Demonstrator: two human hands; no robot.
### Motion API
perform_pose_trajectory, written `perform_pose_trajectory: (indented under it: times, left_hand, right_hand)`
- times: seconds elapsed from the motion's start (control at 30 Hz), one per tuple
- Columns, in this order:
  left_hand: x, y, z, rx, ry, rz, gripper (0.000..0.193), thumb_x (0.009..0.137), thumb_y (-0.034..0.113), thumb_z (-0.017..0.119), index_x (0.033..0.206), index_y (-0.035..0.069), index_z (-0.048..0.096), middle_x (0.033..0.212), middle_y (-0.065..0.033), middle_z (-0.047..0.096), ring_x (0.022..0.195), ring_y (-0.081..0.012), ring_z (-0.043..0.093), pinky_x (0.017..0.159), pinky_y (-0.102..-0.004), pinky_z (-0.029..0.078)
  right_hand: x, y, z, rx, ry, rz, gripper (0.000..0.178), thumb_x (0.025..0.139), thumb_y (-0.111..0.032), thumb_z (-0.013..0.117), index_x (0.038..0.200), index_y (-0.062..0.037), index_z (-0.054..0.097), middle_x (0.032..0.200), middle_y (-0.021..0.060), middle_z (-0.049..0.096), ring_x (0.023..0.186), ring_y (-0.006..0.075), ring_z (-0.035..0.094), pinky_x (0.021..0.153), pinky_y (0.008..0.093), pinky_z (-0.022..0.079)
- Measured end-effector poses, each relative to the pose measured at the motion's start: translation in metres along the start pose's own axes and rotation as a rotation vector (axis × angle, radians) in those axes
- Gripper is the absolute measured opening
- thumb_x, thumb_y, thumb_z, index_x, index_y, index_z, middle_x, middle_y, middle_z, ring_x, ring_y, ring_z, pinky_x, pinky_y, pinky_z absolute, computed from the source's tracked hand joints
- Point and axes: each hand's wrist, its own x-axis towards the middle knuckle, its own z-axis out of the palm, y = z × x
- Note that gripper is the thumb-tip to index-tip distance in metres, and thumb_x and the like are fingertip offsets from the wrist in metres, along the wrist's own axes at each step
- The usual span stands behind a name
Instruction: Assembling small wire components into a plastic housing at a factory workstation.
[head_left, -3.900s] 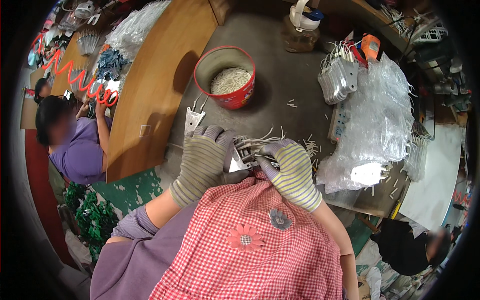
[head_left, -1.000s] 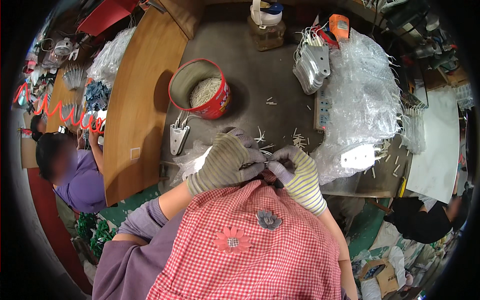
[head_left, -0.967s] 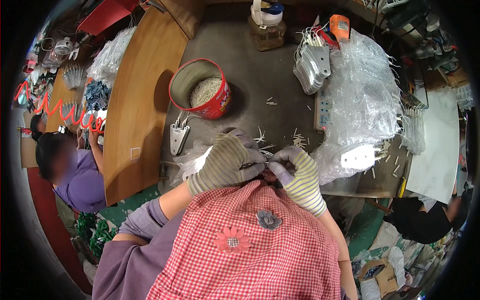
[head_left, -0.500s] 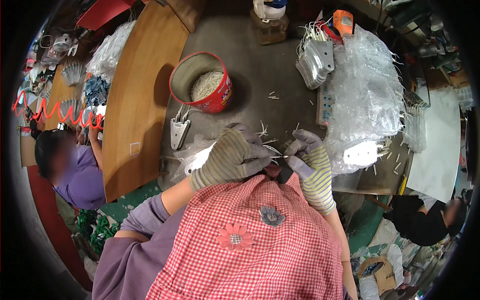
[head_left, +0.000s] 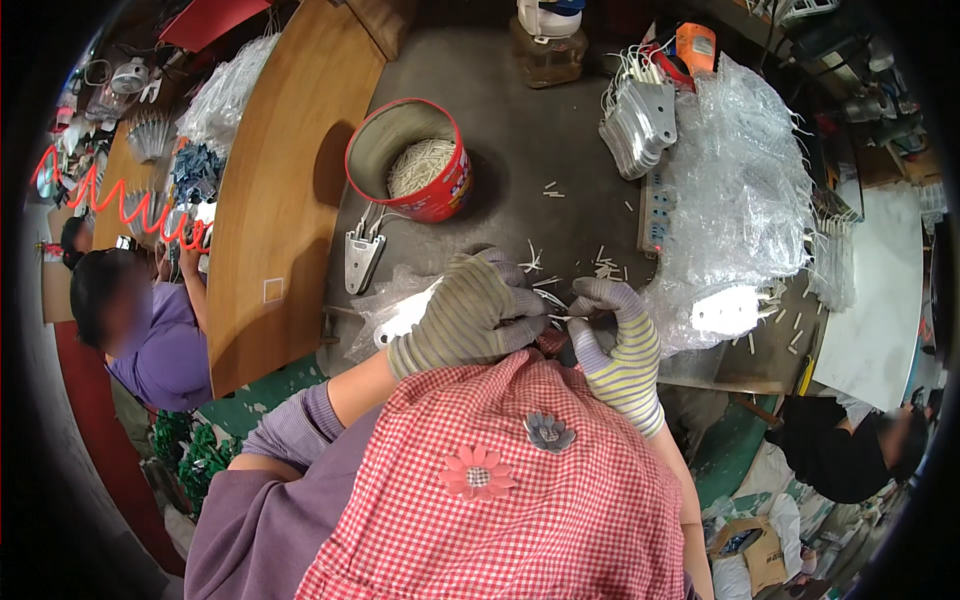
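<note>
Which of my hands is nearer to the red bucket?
Left. Your left hand is apart from the bucket, on your side of it and slightly right. Your right hand is also on your side, but farther right.

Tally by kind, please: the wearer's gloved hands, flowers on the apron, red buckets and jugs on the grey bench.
Hands in striped knit gloves: 2 (left hand, right hand)
Flower decorations: 2 (pink petalled flower, dark grey petalled flower)
Red round bucket: 1
Translucent brown jug with white top: 1
Total: 6
</note>
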Motion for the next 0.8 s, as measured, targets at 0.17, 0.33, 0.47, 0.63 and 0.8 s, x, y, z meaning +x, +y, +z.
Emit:
perform_pose_trajectory:
  times: [0.17, 0.33, 0.47, 0.63, 0.8]
  left_hand:
    - [-0.0016, 0.0030, 0.0028, -0.004, 0.070, -0.088, 0.017, 0.069, 0.022, 0.077, 0.080, 0.009, 0.075, 0.075, -0.0079, 0.065, 0.073, -0.0276, 0.061, 0.071, -0.0409, 0.046]
    - [0.0003, 0.0045, 0.0023, -0.044, 0.108, -0.041, 0.017, 0.068, 0.021, 0.078, 0.080, 0.009, 0.074, 0.074, -0.0077, 0.065, 0.074, -0.0272, 0.061, 0.070, -0.0406, 0.047]
    - [-0.0026, 0.0014, 0.0053, -0.062, 0.115, -0.062, 0.017, 0.069, 0.020, 0.078, 0.080, 0.008, 0.074, 0.076, -0.0074, 0.065, 0.074, -0.0272, 0.061, 0.070, -0.0405, 0.046]
    - [-0.0014, 0.0039, 0.0034, -0.052, 0.145, -0.053, 0.016, 0.069, 0.019, 0.078, 0.080, 0.009, 0.074, 0.076, -0.0075, 0.066, 0.074, -0.0271, 0.061, 0.070, -0.0411, 0.046]
    - [0.0009, -0.0002, 0.0008, -0.056, 0.049, 0.037, 0.017, 0.070, 0.022, 0.077, 0.079, 0.009, 0.073, 0.075, -0.0044, 0.065, 0.076, -0.0257, 0.060, 0.071, -0.0412, 0.045]
  right_hand:
    - [-0.0020, -0.0017, -0.0005, 0.391, 0.042, 0.202, 0.040, 0.087, 0.008, 0.062, 0.124, -0.0049, 0.056, 0.095, 0.0032, 0.063, 0.083, 0.0081, 0.060, 0.071, 0.0208, 0.050]
    - [0.0000, -0.0056, 0.0014, 0.578, 0.069, 0.338, 0.039, 0.087, 0.008, 0.062, 0.123, -0.0028, 0.056, 0.095, 0.0019, 0.062, 0.082, 0.0063, 0.057, 0.074, 0.0205, 0.049]
    - [0.0022, -0.0053, 0.0011, 0.678, 0.058, 0.391, 0.039, 0.088, 0.008, 0.062, 0.124, -0.0024, 0.055, 0.095, 0.0015, 0.061, 0.083, 0.0059, 0.055, 0.076, 0.0208, 0.047]
    - [0.0029, -0.0053, 0.0018, 0.685, 0.044, 0.378, 0.038, 0.087, 0.007, 0.063, 0.123, -0.0024, 0.056, 0.095, 0.0014, 0.061, 0.082, 0.0064, 0.056, 0.074, 0.0209, 0.048]
    - [0.0014, -0.0036, 0.0016, 0.312, 0.027, 0.197, 0.034, 0.087, 0.005, 0.064, 0.120, -0.0032, 0.059, 0.095, 0.0024, 0.063, 0.083, 0.0081, 0.061, 0.072, 0.0234, 0.052]
